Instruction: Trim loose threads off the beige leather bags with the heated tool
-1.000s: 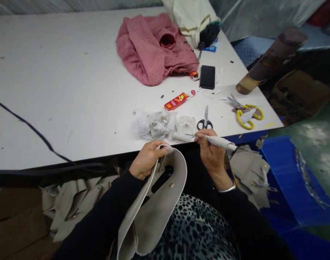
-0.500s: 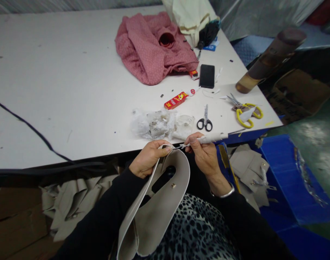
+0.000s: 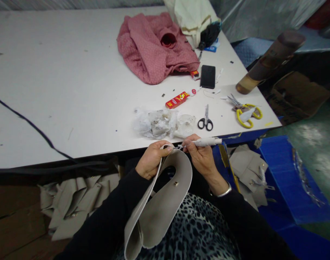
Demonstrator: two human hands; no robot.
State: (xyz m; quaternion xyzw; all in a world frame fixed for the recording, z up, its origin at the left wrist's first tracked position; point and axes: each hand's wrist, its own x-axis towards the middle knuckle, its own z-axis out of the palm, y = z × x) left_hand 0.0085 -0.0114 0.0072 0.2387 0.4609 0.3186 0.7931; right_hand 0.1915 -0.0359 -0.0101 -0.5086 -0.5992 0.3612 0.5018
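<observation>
My left hand (image 3: 152,159) pinches the top edge of a beige leather-like bag piece (image 3: 167,206), thumb over the rim. The piece is folded over, with an oval cut-out and a small gold-coloured metal fitting on its inner face. It hangs down over my lap. In my right hand (image 3: 201,157) is a thin tool with a white wrapped handle (image 3: 208,142), its tip reaching the edge beside my left thumb. The exact shape of that tip is too small to make out. Just beyond both hands, crumpled clear plastic bags (image 3: 161,122) lie on the white table (image 3: 59,90).
Black-handled scissors (image 3: 206,121), yellow-handled scissors (image 3: 247,113), a red glue tube (image 3: 177,100) and a dark bottle (image 3: 270,63) are on the table. Pink cloth (image 3: 151,50) lies farther back. Beige pieces (image 3: 73,202) are piled at lower left; more fill a blue bin (image 3: 284,180) at right.
My right hand and the tool have shifted slightly left, closer to my left hand, and the handle sits a little lower. The bag piece has moved slightly right.
</observation>
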